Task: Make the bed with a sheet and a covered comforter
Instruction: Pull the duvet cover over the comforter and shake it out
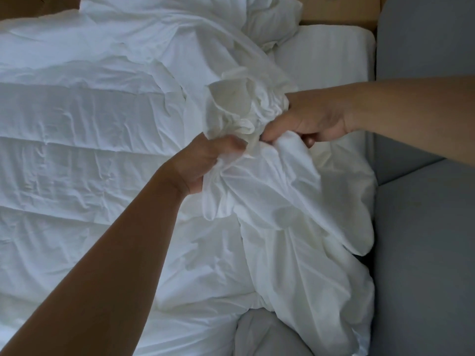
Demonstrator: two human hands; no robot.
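A white quilted comforter [84,140] lies spread over the bed and fills the left and middle of the view. A thin white duvet cover [270,191] is bunched over its right side and trails toward the far end. My left hand [203,163] grips a gathered fold of the cover from below. My right hand [311,119] reaches in from the right and grips the same bunch, thumb and fingers curled into the cloth. The two hands sit close together. The bed sheet underneath is hidden.
A white mattress corner [326,52] shows at the upper right beside a wooden frame [341,11]. A grey wall or panel [426,201] runs along the right edge. Grey fabric [264,335] shows at the bottom.
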